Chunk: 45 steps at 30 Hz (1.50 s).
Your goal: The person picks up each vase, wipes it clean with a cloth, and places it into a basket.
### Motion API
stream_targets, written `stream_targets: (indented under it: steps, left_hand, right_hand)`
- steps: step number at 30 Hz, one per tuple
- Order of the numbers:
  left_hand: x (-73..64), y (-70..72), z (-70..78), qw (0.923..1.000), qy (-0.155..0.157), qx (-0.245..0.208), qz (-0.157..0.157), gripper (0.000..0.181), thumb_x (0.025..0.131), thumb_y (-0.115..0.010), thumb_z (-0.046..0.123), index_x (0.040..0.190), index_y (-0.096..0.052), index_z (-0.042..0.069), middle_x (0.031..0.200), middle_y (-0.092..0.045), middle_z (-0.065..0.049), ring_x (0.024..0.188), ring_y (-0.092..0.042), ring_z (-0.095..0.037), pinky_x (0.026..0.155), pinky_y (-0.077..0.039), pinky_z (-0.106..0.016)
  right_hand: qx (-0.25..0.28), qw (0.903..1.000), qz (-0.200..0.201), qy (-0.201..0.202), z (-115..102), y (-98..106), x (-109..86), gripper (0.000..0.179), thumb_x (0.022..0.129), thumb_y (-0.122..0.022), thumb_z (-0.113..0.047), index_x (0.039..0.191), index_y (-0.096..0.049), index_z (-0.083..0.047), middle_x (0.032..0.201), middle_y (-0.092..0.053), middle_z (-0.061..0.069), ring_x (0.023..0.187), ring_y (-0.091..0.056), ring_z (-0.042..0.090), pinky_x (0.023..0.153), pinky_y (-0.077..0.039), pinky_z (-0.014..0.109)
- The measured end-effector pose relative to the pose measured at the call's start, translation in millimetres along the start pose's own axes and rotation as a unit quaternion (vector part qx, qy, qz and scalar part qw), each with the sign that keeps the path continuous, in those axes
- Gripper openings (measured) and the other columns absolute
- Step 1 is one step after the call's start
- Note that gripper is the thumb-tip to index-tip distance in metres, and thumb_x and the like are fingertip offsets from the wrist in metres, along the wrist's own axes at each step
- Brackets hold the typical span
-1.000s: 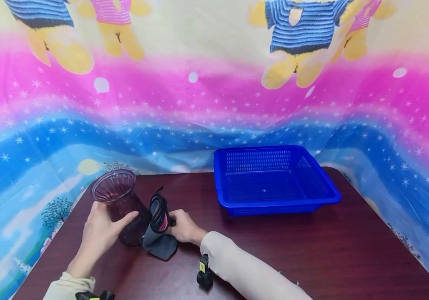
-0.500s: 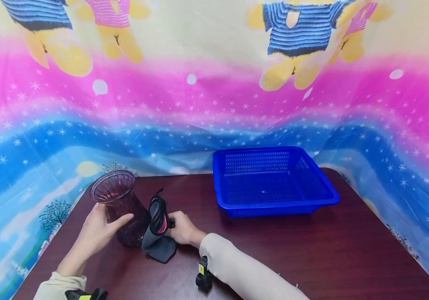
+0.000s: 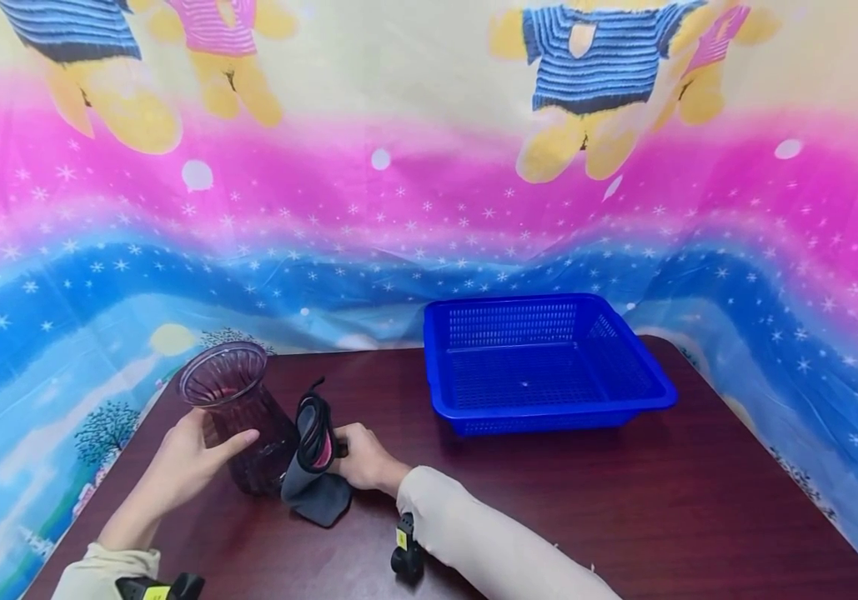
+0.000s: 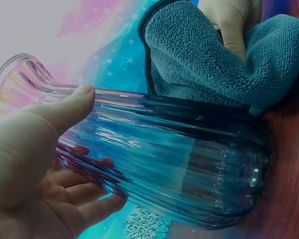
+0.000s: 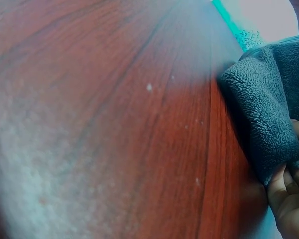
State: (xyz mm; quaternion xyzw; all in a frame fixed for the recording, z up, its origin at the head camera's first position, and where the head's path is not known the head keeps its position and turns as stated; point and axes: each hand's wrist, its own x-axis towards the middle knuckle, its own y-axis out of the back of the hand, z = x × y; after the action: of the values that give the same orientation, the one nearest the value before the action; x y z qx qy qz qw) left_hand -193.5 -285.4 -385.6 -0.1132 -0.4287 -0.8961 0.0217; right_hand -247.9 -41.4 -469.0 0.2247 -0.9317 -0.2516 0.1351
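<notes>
Blue basket (image 3: 549,421) sits far back on tabletop (image 3: 549,500), well apart; gray cloth (image 3: 316,495) partly hides tilted vase (image 3: 271,421). L hand (image 3: 188,458) fingers grip vase, R hand (image 3: 361,457) fingers pinch cloth. Vs 1 s ago, L hand's shifted slightly L.

The left hand (image 3: 187,457) grips, thumb (image 3: 236,445) extended; the right hand (image 3: 366,458) pinches, its forearm (image 3: 499,533) slanting leftward.

A backdrop (image 3: 398,217) printed with snowflakes and pink and blue bands hangs behind and beside a dark reddish wood-grain table (image 3: 684,500).
</notes>
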Motion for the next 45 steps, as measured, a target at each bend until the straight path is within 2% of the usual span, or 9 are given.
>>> stream_targets:
  steps: [10, 15, 26, 34, 40, 45]
  left_hand:
    - [0.3, 3.2, 0.1, 0.9996, -0.021, 0.018, -0.004, 0.07, 0.095, -0.07, 0.038, 0.141, -0.044, -0.007, 0.131, -0.06, -0.037, 0.122, -0.058, -0.055, 0.095, -0.048, -0.067]
    - [0.8, 4.5, 1.9, 0.9995, -0.027, 0.016, -0.004, 0.07, 0.095, -0.07, 0.037, 0.143, -0.042, -0.005, 0.131, -0.06, -0.037, 0.122, -0.057, -0.055, 0.095, -0.047, -0.068]
    - [2.0, 5.9, 3.7, 0.9994, -0.03, 0.018, -0.01, 0.069, 0.096, -0.069, 0.036, 0.143, -0.042, -0.006, 0.131, -0.06, -0.037, 0.121, -0.058, -0.055, 0.096, -0.047, -0.067]
    - [3.0, 3.3, 1.2, 0.9995, -0.028, 0.015, -0.008, 0.068, 0.095, -0.071, 0.034, 0.14, -0.044, -0.009, 0.127, -0.062, -0.038, 0.119, -0.061, -0.053, 0.095, -0.048, -0.065]
    - [2.7, 1.9, 0.5, 0.9995, -0.027, 0.012, -0.011, 0.07, 0.095, -0.071, 0.033, 0.142, -0.042, -0.01, 0.128, -0.061, -0.039, 0.119, -0.061, -0.053, 0.096, -0.049, -0.065]
    - [1.5, 2.0, -0.7, 0.9994, -0.028, 0.019, -0.009, 0.07, 0.094, -0.071, 0.033, 0.141, -0.043, -0.01, 0.128, -0.061, -0.039, 0.118, -0.06, -0.054, 0.094, -0.049, -0.065]
  right_hand:
    - [-0.008, 0.9999, 0.006, -0.004, -3.0, -1.5, -1.5, 0.017, 0.088, -0.076, -0.01, 0.106, -0.077, -0.01, 0.099, -0.08, 0.001, 0.089, -0.068, -0.002, 0.08, -0.049, 0.013]
    - [-0.011, 0.9998, 0.013, -0.002, -5.5, -2.4, -0.5, 0.015, 0.088, -0.075, -0.009, 0.103, -0.076, -0.01, 0.097, -0.079, 0.001, 0.084, -0.063, -0.005, 0.08, -0.048, 0.013]
    - [-0.075, 0.9967, 0.019, 0.022, -14.3, -0.4, -0.4, 0.01, 0.09, -0.071, -0.013, 0.099, -0.073, -0.011, 0.091, -0.074, -0.002, 0.081, -0.058, -0.001, 0.075, -0.047, 0.014]
    - [-0.105, 0.9938, 0.031, 0.02, -22.7, 0.7, 3.1, 0.013, 0.088, -0.068, -0.014, 0.102, -0.069, -0.015, 0.09, -0.071, -0.005, 0.078, -0.058, 0.0, 0.071, -0.046, 0.015]
    - [-0.125, 0.9907, 0.047, 0.027, -29.1, 0.9, 4.6, 0.026, 0.09, -0.063, -0.01, 0.114, -0.069, -0.015, 0.099, -0.072, -0.004, 0.083, -0.06, 0.002, 0.073, -0.047, 0.017]
    - [-0.134, 0.989, 0.055, 0.033, -36.6, 2.7, 7.3, 0.025, 0.09, -0.061, -0.007, 0.11, -0.073, -0.014, 0.097, -0.074, -0.003, 0.082, -0.061, 0.003, 0.073, -0.047, 0.016]
